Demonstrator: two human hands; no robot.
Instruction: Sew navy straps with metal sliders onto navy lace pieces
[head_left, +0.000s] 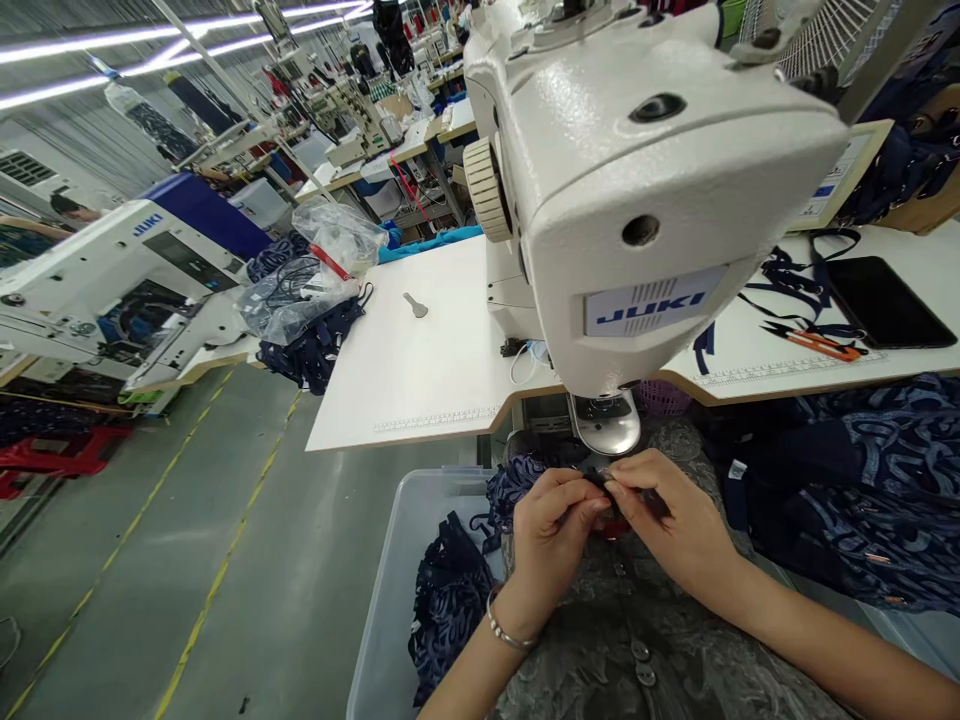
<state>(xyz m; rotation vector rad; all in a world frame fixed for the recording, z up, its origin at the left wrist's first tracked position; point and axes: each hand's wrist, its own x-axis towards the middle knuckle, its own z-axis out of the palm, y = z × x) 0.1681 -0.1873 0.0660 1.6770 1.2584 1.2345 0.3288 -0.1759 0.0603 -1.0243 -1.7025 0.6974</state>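
Cloth (598, 478), dark, is in front of the machine (675, 210), pinched btwn L hand (553, 525) and R hand (679, 525) fingers; prob. mid-step. Navy pcs (454, 595) sit in bin (384, 580); done vs. left: can't tell.

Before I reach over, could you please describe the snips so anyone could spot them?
Find the nearest JUKI sewing machine, then the white tabletop to its right. The snips lie beside the black phone, set apart by their orange colour.
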